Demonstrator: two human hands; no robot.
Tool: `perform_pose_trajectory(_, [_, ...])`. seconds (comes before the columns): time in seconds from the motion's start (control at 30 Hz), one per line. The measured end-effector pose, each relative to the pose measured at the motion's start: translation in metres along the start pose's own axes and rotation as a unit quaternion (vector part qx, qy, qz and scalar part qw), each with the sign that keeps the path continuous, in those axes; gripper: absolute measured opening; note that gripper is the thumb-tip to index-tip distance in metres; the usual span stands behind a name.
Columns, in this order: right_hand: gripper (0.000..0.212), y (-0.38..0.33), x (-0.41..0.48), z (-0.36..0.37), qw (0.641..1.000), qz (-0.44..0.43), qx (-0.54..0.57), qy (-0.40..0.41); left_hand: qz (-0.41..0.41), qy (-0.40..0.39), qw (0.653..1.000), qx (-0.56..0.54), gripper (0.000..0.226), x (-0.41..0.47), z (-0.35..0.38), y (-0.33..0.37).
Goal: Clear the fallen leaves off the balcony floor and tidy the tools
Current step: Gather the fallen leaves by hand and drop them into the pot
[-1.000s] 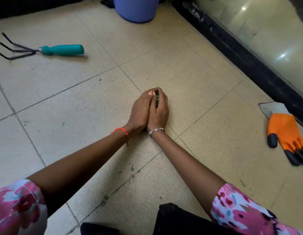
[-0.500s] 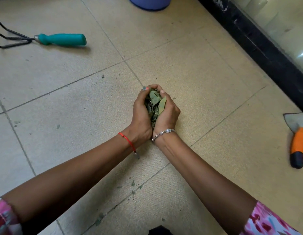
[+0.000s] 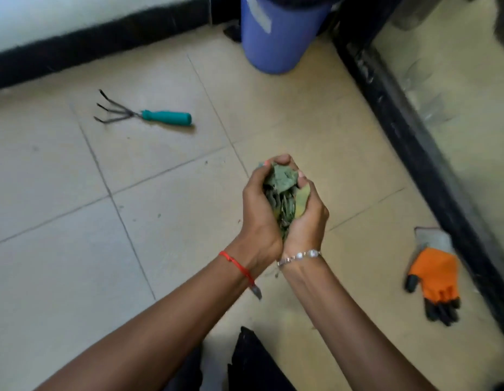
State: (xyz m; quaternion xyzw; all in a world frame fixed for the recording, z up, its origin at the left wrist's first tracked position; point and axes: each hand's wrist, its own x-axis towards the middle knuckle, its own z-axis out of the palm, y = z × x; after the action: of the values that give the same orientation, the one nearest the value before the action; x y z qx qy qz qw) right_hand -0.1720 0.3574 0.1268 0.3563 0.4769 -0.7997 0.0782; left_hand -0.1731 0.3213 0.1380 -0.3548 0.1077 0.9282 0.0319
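A bunch of green and yellowish leaves (image 3: 283, 197) is cupped between both my hands, lifted above the tiled floor. My left hand (image 3: 257, 213) curls round the left side of the bunch, and my right hand (image 3: 308, 218) curls round the right side, fingertips meeting over the top. A hand rake with a teal handle (image 3: 166, 117) lies on the floor at the far left. An orange glove with black fingertips (image 3: 434, 280) lies on the floor at the right.
A blue bucket (image 3: 276, 35) stands at the far edge of the floor. A black door frame (image 3: 414, 142) with glass runs along the right. A black skirting (image 3: 98, 43) borders the white wall behind. Small leaf crumbs dot the beige tiles (image 3: 61, 221).
My hands, pressed together on the floor a second ago, have scooped up the leaves and lifted them. The view has tilted up, bringing the bucket and wall into sight.
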Motion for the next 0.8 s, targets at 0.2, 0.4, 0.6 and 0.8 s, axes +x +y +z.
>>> perform_pose_trajectory(0.2, [0.04, -0.147, -0.072, 0.066, 0.994, 0.073, 0.062, -0.046, -0.008, 0.01, 0.999, -0.052, 0.021, -0.082, 0.159, 0.032])
perform_pose_trajectory(0.4, [0.018, -0.246, -0.001, 0.14, 0.998, 0.027, 0.014, -0.053, 0.017, 0.026, 0.999, -0.035, 0.032, -0.024, 0.28, 0.05])
perform_pose_trajectory(0.6, [0.019, -0.264, 0.114, 0.221, 0.999, 0.012, -0.043, -0.029, 0.123, 0.065, 0.989, -0.043, 0.041, 0.103, 0.321, 0.079])
perform_pose_trajectory(0.8, [0.014, -0.271, 0.189, 0.283, 0.984, -0.045, -0.157, -0.071, 0.283, 0.107, 0.949, 0.084, 0.035, 0.196, 0.34, 0.131])
